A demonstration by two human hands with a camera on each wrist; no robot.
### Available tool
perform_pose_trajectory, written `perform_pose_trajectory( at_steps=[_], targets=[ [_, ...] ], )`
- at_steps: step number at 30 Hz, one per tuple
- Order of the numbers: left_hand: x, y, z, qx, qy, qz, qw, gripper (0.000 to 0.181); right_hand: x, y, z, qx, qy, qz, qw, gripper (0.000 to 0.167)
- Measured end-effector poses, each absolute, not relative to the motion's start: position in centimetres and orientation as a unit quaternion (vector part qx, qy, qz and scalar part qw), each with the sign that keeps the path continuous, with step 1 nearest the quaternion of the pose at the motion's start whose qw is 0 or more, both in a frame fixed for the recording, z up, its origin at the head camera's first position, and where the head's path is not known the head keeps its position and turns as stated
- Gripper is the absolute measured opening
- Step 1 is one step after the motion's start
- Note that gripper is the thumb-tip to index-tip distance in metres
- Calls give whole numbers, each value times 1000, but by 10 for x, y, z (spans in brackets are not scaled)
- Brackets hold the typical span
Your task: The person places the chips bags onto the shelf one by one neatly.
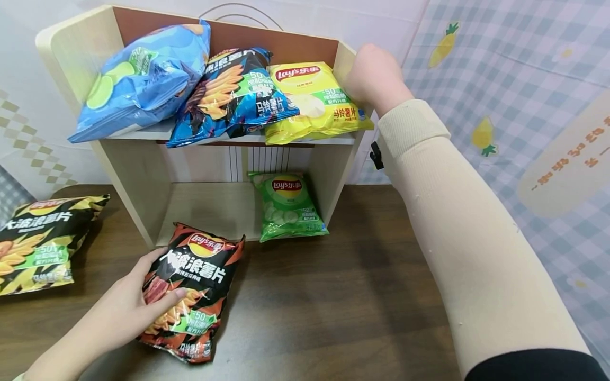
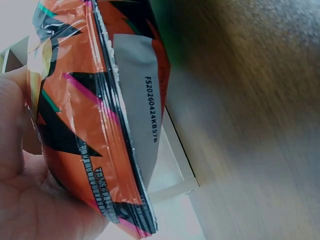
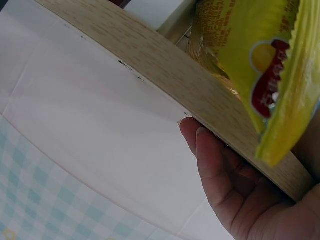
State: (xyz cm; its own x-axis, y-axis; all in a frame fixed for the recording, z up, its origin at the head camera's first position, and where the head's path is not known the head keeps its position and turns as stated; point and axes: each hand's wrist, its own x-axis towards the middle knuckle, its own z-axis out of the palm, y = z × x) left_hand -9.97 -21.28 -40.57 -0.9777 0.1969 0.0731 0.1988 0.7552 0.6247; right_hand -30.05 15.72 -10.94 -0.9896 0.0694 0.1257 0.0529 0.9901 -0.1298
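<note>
Red-and-black Lay's potato-chip bag (image 1: 202, 280) sits before a two-tier shelf (image 1: 131, 185), pinched between a left hand's (image 1: 125, 308) thumb and fingers; the right hand (image 1: 374, 75) grips the shelf's side. Apparently a hold-and-brace step; moving the bag calls for a firm left grip.

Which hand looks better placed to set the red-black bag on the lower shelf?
Probably the left hand: it grips the red-black bag just in front of the lower shelf, while the right hand holds the side panel higher up.
</note>
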Motion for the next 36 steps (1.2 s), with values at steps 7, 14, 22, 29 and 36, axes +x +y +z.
perform_pose_trajectory(
  at_steps=[7, 14, 22, 29, 36],
  targets=[
    [-102, -212, -404, -92, -932, -350, 12, 93, -301, 157, -108, -36, -996, 58, 65, 48],
    [-104, -210, -405, -87, -931, -354, 22, 93, -301, 155, -108, -35, -995, 57, 67, 48],
    [-104, -211, -405, -84, -933, -350, 29, 92, -301, 155, -108, -37, -995, 63, 64, 47],
    [-108, -209, -401, -80, -929, -359, 42, 90, -301, 155, -108, -39, -995, 66, 66, 47],
    [-115, -202, -395, -84, -924, -371, 37, 89, -300, 156, -108, -37, -995, 64, 64, 47]
  ],
)
